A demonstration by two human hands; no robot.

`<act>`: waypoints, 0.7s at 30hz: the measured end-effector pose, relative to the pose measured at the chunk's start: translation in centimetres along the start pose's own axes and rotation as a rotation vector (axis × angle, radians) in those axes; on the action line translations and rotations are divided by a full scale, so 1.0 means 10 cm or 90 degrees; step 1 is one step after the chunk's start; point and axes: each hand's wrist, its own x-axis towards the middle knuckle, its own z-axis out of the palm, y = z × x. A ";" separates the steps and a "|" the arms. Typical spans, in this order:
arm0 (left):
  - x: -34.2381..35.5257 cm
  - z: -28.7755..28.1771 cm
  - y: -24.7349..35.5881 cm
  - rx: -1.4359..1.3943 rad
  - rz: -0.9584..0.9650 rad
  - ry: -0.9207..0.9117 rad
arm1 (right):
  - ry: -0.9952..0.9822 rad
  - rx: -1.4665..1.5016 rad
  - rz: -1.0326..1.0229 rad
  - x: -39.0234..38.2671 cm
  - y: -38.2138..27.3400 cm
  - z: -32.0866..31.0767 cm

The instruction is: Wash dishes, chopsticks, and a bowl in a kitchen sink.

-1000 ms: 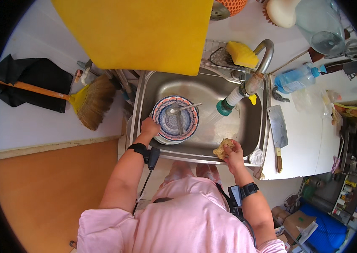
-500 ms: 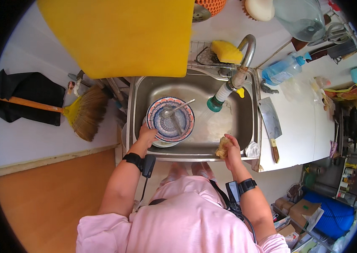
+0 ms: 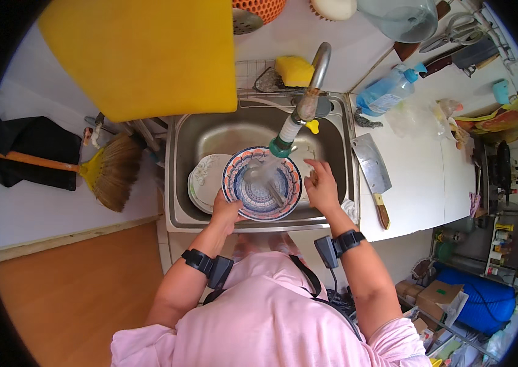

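My left hand (image 3: 226, 212) grips the near left rim of a blue-and-orange patterned bowl (image 3: 234, 199), which is held up over the sink (image 3: 207, 133). Inside the bowl lie a spoon (image 3: 275, 194) and water, partly blurred. Just above the far rim hangs the green nozzle of the faucet (image 3: 281, 147), with water running into the bowl. My right hand (image 3: 322, 186) is close beside the bowl's right rim, fingers apart, nothing visible in it; whether it touches the rim I cannot tell. White plates (image 3: 201, 181) with a floral print lie in the sink, partly under the bowl.
Right of the sink, a cleaver (image 3: 372, 174) lies on the white counter (image 3: 418, 183), and a blue pump bottle (image 3: 387, 92) stands farther back. A yellow sponge (image 3: 294, 71) sits behind the sink. The yellow board (image 3: 143, 61) overhangs the sink's far left corner. A broom (image 3: 115, 171) is at left.
My left hand has moved the bowl right, under the faucet's stream, uncovering the plates. The tan scrubber has gone from my right hand, which is now beside the bowl. The view has shifted.
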 end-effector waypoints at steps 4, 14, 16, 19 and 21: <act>-0.15 0.17 0.04 0.034 0.005 -0.015 | -0.121 -0.329 -0.171 0.39 0.01 -0.15; -0.09 0.51 -0.33 -0.079 0.044 0.007 | -0.321 -0.353 -0.029 0.52 0.32 -0.24; -0.09 0.61 -0.40 -0.080 0.010 0.038 | -0.324 -0.302 0.024 0.45 0.30 -0.30; -0.04 0.74 -0.53 -0.147 0.040 0.024 | -0.302 -0.147 0.158 0.36 0.45 -0.32; -0.08 0.88 -0.53 -0.163 0.016 0.055 | -0.295 -0.125 0.169 0.29 0.57 -0.31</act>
